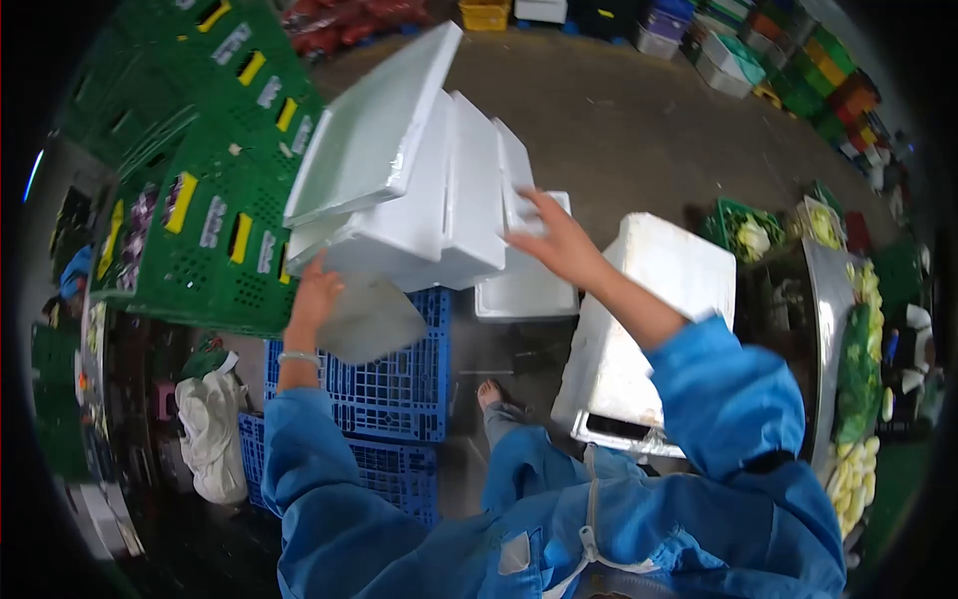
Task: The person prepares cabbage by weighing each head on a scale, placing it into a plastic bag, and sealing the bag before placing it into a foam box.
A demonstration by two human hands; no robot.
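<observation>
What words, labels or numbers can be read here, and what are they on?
Yellow tags on the green crates: too blurred to read.
White tags on the same crates: too blurred to read.
Foam boxes and blue crates: no text visible.

a grey concrete floor (639,120) spreads wide under even light. green crates (215,235) stack at left; coloured bins (798,60) line the far edge.

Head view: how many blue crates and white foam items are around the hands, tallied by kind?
Blue crates: 2
White foam boxes set down: 2
Tilted foam stack between left hand and right hand: 1
Total: 5
</observation>
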